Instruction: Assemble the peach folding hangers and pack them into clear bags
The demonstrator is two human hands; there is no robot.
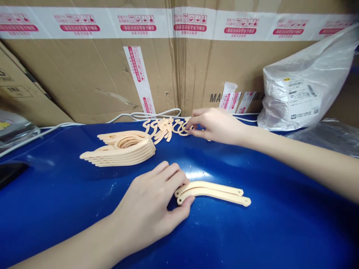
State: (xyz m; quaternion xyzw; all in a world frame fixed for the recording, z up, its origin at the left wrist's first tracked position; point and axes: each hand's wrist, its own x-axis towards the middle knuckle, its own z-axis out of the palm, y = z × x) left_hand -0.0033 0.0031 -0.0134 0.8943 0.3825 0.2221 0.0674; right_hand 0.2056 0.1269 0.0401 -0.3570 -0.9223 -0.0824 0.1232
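Note:
Two cream plastic hanger arms [214, 194], curved and with holes at their ends, lie side by side on the blue table surface [235, 239]. My left hand [154, 203] pinches their left ends between thumb and fingers. Farther back, my right hand [211, 125] reaches into a loose pile of small cream hooks [164, 129], its thumb and fingers closed near one curved hook. What sits between those fingertips is too small to make out. To the left of the pile stands a neat stack of cream hanger parts [123, 149], several layers high, with a rounded opening showing.
Cardboard boxes [92, 71] with white and red printed tape form the back wall. A white cable [117, 117] runs along the table's rear edge. At the back right stands a white plastic bag [291, 86] with a label. A dark object [11, 173] lies at the left edge.

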